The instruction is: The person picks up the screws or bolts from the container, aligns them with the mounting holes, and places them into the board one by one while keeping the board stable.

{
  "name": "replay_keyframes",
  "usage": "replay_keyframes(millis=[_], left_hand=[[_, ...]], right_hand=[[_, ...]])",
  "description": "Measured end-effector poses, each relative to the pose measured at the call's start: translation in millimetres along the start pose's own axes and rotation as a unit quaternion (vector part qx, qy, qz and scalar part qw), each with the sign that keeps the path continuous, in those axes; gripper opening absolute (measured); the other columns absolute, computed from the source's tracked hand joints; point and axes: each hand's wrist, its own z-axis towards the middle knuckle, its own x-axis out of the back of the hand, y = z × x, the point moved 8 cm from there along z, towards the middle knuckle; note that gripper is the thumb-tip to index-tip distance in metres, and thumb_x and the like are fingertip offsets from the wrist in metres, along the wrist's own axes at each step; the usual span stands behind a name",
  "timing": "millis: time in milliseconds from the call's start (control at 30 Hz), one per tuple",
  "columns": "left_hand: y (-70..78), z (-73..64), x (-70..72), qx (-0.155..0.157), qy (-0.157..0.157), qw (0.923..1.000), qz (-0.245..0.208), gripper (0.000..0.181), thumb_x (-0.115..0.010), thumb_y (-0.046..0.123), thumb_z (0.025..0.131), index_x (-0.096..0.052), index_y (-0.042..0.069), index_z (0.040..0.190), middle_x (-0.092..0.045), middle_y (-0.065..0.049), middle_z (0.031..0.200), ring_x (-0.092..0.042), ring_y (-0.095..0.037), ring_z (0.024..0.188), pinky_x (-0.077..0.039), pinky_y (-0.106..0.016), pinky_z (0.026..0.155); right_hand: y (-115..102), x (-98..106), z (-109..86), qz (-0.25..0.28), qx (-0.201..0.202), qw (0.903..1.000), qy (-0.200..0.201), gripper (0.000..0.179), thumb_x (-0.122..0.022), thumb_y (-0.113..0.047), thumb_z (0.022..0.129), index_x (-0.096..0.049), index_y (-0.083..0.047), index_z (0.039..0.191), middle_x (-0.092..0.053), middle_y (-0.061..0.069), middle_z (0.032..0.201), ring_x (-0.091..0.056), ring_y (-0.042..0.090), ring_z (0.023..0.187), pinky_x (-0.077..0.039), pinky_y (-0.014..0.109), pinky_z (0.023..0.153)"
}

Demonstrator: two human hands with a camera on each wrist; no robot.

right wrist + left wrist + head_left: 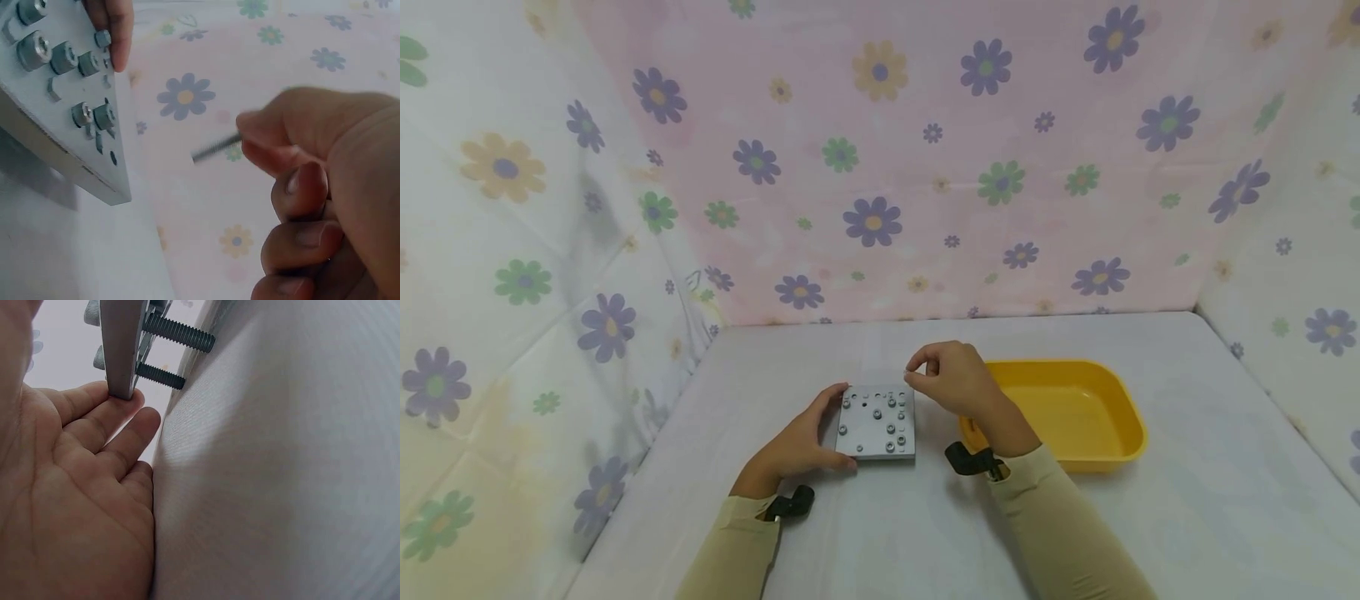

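A square silver metal plate (867, 430) has several socket-head screws (34, 51) standing in its holes, while other holes show no screw. My left hand (801, 437) grips the plate along its left side, thumb at the near edge and fingers at the far corner. In the left wrist view, threaded shanks (180, 333) stick out of the plate's underside above the white surface. Beyond the plate's far right corner, my right hand (955, 379) pinches a thin screw (215, 149) between thumb and forefinger. Its threaded end points toward the plate; the fingertips hide its head.
To the right of the plate sits a yellow plastic tray (1067, 417), partly behind the right forearm. A white cloth covers the table (880, 533). Flower-patterned fabric (917, 167) hangs at the back and both sides. Each wrist carries a black camera mount (967, 458).
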Motion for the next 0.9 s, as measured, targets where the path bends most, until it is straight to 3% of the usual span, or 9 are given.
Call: replay_keyframes(millis=[267,500,667,900], left_hand=[[-3.7,1.3,0.4,0.009,0.006,0.9999,0.005,0.131,-0.1,0.041,0.059,-0.023,0.033,0.164,-0.03,0.012,0.167,-0.023,-0.018,0.159,-0.016,-0.053,0.129],[-3.0,0.5,-0.8,0.004,0.002,1.0,0.0,0.13,-0.1,0.041,0.059,-0.023,0.03,0.164,-0.031,0.008,0.168,-0.023,-0.021,0.159,-0.016,-0.055,0.129],[-2.0,1.0,0.4,0.006,0.005,1.0,0.003,0.13,-0.1,0.042,0.058,-0.024,0.033,0.163,-0.032,0.011,0.166,-0.025,-0.018,0.158,-0.017,-0.054,0.129],[-3.4,0.3,0.1,0.005,0.004,1.0,-0.004,0.13,-0.1,0.041,0.059,-0.023,0.031,0.164,-0.032,0.01,0.167,-0.024,-0.02,0.158,-0.016,-0.054,0.129]], right_hand=[[-2.1,-0.5,-0.2,-0.045,-0.017,0.9986,0.021,0.012,-0.075,-0.036,0.093,-0.079,-0.025,0.096,-0.057,-0.001,0.064,-0.05,0.018,0.05,-0.036,0.026,0.046],[3.3,-2.1,-0.4,-0.072,-0.052,0.9955,0.033,0.014,-0.074,-0.036,0.094,-0.079,-0.025,0.1,-0.058,-0.002,0.067,-0.052,0.018,0.053,-0.037,0.026,0.048],[3.7,-4.1,0.0,-0.066,-0.07,0.9949,0.032,0.016,-0.074,-0.037,0.094,-0.079,-0.024,0.103,-0.059,-0.001,0.068,-0.053,0.018,0.053,-0.038,0.026,0.047],[3.6,-15.2,1.9,-0.039,-0.098,0.9944,0.0,0.012,-0.076,-0.035,0.093,-0.079,-0.026,0.101,-0.059,0.001,0.069,-0.055,0.019,0.056,-0.039,0.026,0.048]])
